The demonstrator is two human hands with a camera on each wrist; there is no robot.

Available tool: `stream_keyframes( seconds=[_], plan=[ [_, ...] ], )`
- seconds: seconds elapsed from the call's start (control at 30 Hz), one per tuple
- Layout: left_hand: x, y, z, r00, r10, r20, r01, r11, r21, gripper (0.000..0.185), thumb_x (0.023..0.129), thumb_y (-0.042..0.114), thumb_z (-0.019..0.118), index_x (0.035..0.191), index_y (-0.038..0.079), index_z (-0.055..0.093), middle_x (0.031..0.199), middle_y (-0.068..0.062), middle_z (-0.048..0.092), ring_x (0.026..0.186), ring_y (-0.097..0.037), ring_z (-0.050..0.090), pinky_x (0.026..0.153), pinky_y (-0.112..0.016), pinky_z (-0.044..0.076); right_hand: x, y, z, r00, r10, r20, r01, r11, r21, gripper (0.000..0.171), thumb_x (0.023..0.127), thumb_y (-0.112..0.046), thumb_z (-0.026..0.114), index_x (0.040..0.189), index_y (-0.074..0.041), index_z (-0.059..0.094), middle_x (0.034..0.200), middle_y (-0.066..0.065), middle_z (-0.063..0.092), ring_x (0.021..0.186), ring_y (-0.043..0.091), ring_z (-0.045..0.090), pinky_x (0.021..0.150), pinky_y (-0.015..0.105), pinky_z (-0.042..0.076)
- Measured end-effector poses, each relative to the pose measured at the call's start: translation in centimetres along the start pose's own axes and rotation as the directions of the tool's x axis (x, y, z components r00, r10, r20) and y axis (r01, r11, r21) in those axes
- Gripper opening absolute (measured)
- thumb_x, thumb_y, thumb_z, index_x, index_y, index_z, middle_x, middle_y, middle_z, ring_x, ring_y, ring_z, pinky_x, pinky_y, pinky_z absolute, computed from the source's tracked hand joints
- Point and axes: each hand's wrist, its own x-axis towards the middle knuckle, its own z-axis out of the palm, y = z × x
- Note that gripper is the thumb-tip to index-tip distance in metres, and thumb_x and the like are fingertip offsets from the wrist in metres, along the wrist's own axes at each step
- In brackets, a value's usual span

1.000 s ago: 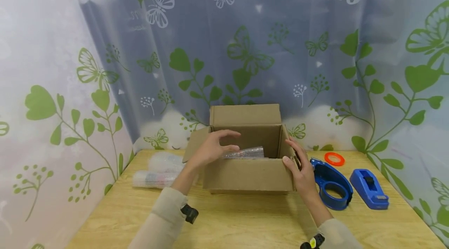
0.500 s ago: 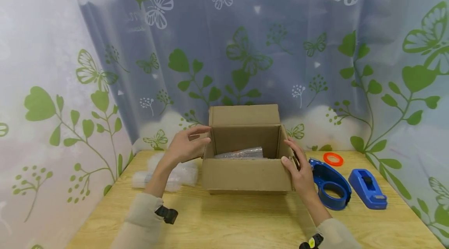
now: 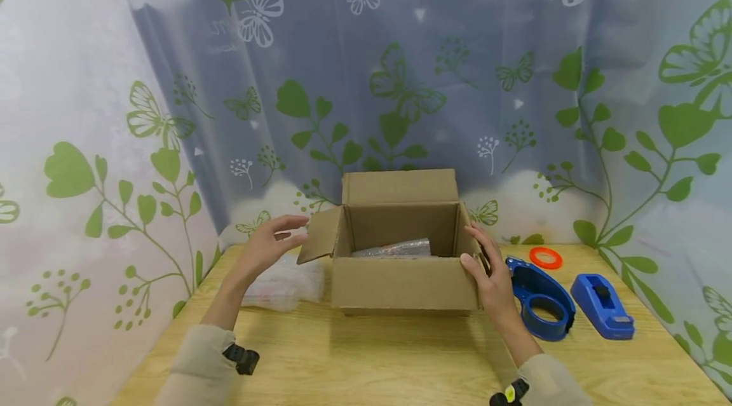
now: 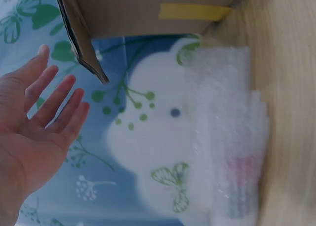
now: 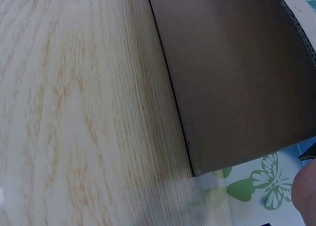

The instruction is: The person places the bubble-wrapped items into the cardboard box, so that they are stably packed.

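A brown cardboard box stands on the table with its flaps folded outward. Inside it lies a bubble-wrapped item, partly hidden by the front wall. My right hand grips the box's right side, thumb at the front corner and fingers along the right edge. Just left of the left flap, my left hand is raised with fingers spread, holding nothing. Below and behind it lie bubble-wrapped bundles, partly covered by the hand. The left wrist view shows these bundles with pinkish contents blurred through the wrap.
To the right of the box lie a blue handheld tape dispenser, a blue desktop tape dispenser and an orange tape ring. A patterned curtain hangs behind the wooden table.
From over the box opening, my left hand has moved left, past the left flap to above the wrapped bundles. My right hand has kept its grip on the box.
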Motion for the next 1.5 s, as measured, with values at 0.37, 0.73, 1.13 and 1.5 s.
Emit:
stream_keyframes(
  seconds=[0.37,0.73,1.13,1.5],
  plan=[
    [-2.2,-4.7,-0.7,0.995,-0.1,-0.029,0.102,0.992,0.074,0.047,0.101,0.029,0.071,0.143,0.009,0.062,0.143,-0.018,0.062,0.131,-0.04,0.058,0.107,-0.054,0.05,-0.4,0.4,-0.1,1.0,0.013,0.014,-0.013,1.0,-0.008,0.051,0.104,-0.009,0.06,0.154,-0.015,0.051,0.168,0.004,0.034,0.156,0.028,0.026,0.12,0.07,0.022],
    [-3.6,-7.9,-1.8,0.992,-0.125,-0.032,0.128,0.982,0.136,0.045,0.101,0.025,0.071,0.139,0.002,0.063,0.139,-0.023,0.063,0.13,-0.043,0.058,0.104,-0.054,0.052,-0.2,0.5,-0.1,1.0,0.007,0.003,-0.007,1.0,0.002,0.051,0.103,-0.008,0.061,0.153,-0.015,0.052,0.167,0.002,0.035,0.155,0.027,0.027,0.121,0.069,0.022],
    [-5.7,-10.7,-2.2,0.981,-0.194,0.002,0.187,0.951,0.247,0.041,0.101,0.022,0.07,0.135,0.001,0.067,0.14,-0.025,0.062,0.134,-0.052,0.049,0.106,-0.067,0.044,0.0,0.4,0.0,1.0,-0.004,0.009,0.004,1.0,0.012,0.051,0.103,-0.007,0.061,0.153,-0.014,0.053,0.167,0.001,0.036,0.155,0.025,0.028,0.121,0.069,0.022],
    [-6.8,-12.8,-2.5,0.982,-0.184,0.036,0.164,0.935,0.316,0.039,0.096,0.012,0.074,0.133,0.002,0.069,0.142,-0.033,0.057,0.13,-0.056,0.051,0.102,-0.067,0.046,0.1,0.4,0.0,1.0,-0.01,0.003,0.01,1.0,0.009,0.05,0.103,-0.007,0.061,0.152,-0.014,0.053,0.166,-0.001,0.037,0.154,0.024,0.028,0.121,0.068,0.022]
  ],
)
